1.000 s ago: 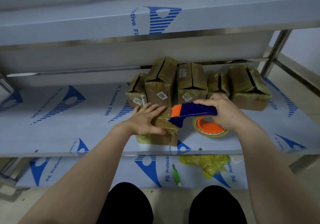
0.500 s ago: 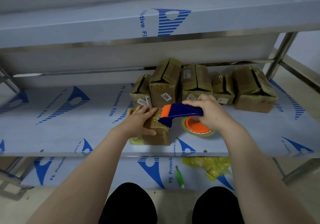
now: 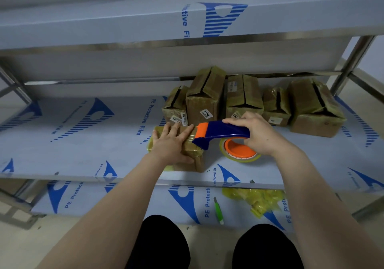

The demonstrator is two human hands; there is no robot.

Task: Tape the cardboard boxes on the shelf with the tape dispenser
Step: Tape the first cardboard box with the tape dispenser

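A small cardboard box point(image 3: 196, 154) wrapped in yellowish tape lies near the front edge of the middle shelf point(image 3: 83, 144). My left hand point(image 3: 173, 144) presses flat on its top with fingers spread. My right hand point(image 3: 257, 135) grips the blue and orange tape dispenser point(image 3: 220, 132), whose orange blade end touches the box's right top edge. The dispenser's tape roll point(image 3: 239, 150) with an orange hub hangs just right of the box. Several taped boxes point(image 3: 243, 96) stand in a row behind.
The steel rack has an upper shelf point(image 3: 187, 23) close overhead and a lower shelf point(image 3: 124, 202) holding a green pen-like tool point(image 3: 218, 210) and a crumpled heap of yellow tape point(image 3: 257, 200). Upright posts point(image 3: 351, 61) stand at the right. My knees are at the bottom.
The dispenser has slid left across the box top, and my left hand has shifted left with it. The view has drifted slightly, so the boxes sit further right.
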